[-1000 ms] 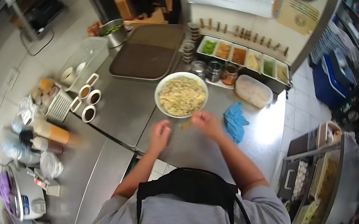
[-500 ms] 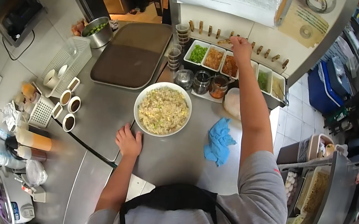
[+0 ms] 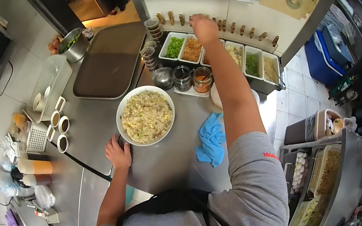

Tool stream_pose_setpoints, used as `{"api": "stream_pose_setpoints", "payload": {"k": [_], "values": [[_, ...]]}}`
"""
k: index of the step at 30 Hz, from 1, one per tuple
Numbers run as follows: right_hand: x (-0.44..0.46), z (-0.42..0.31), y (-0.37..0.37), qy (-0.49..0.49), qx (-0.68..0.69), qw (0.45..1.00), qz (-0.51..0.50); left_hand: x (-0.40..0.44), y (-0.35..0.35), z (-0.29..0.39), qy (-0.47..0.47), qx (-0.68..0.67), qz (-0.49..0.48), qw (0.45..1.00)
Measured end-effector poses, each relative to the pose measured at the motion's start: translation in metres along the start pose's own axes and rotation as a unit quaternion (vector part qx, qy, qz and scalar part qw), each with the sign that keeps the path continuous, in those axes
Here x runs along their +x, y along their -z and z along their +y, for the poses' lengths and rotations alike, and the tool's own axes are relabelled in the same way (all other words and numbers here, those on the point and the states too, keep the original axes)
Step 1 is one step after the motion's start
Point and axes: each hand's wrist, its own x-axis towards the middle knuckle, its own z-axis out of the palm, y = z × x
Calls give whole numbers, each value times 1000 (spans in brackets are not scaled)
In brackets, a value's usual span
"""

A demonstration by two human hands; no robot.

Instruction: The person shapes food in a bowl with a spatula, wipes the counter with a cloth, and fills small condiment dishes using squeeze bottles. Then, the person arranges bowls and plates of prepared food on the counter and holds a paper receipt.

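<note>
A white bowl (image 3: 118, 124) of fried rice (image 3: 147, 116) stands on the steel counter (image 3: 160, 171). My left hand (image 3: 119, 153) rests on the counter just below the bowl's near rim, fingers spread and holding nothing. Stretched far forward, my right hand (image 3: 204, 28) is at the row of wooden clothespins (image 3: 242, 29) along the wall, above the topping tubs. Its fingers are bent together, and whatever may be between them is hidden. Below that arm are tubs of chopped green onion (image 3: 175, 47) and brown crumbs (image 3: 193, 50).
A brown tray (image 3: 108, 61) lies at the back left, beside stacked clear cups (image 3: 153, 28). Jars (image 3: 202, 79) stand in front of the tubs. A crumpled blue cloth (image 3: 211, 140) lies on the right. Sauce cups (image 3: 62, 143) and bottles (image 3: 35, 166) are at the left.
My right hand has moved left along the row of clothespins. The whole view has shifted and turned slightly. My left hand still rests near the bowl.
</note>
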Motion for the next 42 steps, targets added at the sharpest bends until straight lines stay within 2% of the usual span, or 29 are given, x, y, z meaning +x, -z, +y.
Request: {"api": "stream_pose_setpoints", "payload": {"k": [3, 6, 9, 10, 11, 12, 13, 15, 18, 25, 28, 31, 34, 36, 37, 38, 41, 42], "values": [[1, 0, 6, -34, -59, 994, -83, -1, -2, -2, -3, 3, 2, 1000], [1, -5, 31, -78, -18, 994, -70, -2, -4, -3, -5, 8, 6, 1000], [-7, 21, 79, -134, 68, 989, 11, 0, 0, -2, 2, 6, -5, 1000], [-11, 23, 114, -234, 29, 971, -36, -1, 2, -1, 9, 3, -12, 1000], [-22, 60, 110, -169, -2, 984, 65, -1, 1, 0, -5, 1, -10, 1000], [-32, 78, 122, -154, -42, 981, 107, 0, 0, -1, -11, 0, -2, 1000], [-38, 91, 133, -213, -91, 970, 71, -1, 0, -4, -12, 0, 9, 1000], [-54, 130, 135, -239, -75, 964, 93, -1, 1, -4, 9, 8, 15, 1000], [-66, 134, 146, -196, -63, 974, 99, -2, 3, 0, 9, 4, 3, 1000], [-59, 114, 136, -66, -236, 969, 42, -1, 3, 0, 7, 0, -2, 1000], [-51, 114, 118, -102, -258, 960, -47, -1, 4, 1, 16, -9, 6, 1000], [-36, 100, 124, -139, -294, 944, -50, -1, 4, 1, 6, -11, 22, 1000], [-27, 39, 147, -175, -53, 978, 104, -1, 7, 2, 18, -19, 8, 1000], [-31, -27, 122, -118, 186, 973, 71, -1, 8, 3, 25, -22, -1, 999], [-39, -42, 76, -36, 299, 953, 31, 0, 9, 3, 25, -23, -5, 999], [-48, -81, 60, 37, 290, 956, -35, -1, 9, 3, 27, -22, -4, 999], [-73, -149, 1, -2, 318, 933, -168, -1, 4, 1, 25, -18, 14, 999], [-77, -157, -14, 7, 303, 937, -174, 0, 5, 1, 27, -29, 11, 999]]}}
